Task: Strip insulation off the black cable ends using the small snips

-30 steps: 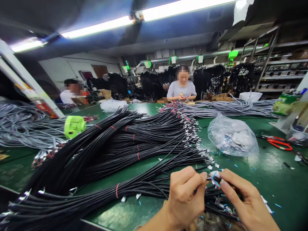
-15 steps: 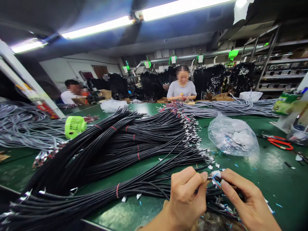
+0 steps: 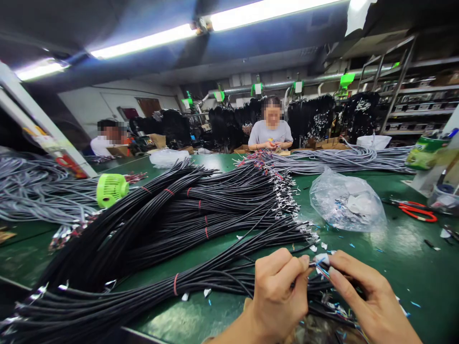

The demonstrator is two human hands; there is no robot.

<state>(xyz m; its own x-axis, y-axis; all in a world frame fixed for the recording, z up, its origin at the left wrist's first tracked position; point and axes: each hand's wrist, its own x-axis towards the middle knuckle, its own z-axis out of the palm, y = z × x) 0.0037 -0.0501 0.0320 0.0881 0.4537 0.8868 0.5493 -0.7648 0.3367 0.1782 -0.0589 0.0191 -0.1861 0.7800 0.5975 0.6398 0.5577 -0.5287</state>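
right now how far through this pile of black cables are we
Done, seemingly: black bundles tied with red bands, white-tipped ends fanned out. In hand: left hand and right hand pinch one cable end with a white piece. Left: hard to tell; loose cables lie under the hands.

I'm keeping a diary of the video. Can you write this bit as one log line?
left hand: pinches black cable end | right hand: grips white piece at wire tips | black cables on green table | plastic bag behind

Single head view; forward and down, close over green table (image 3: 405, 258)
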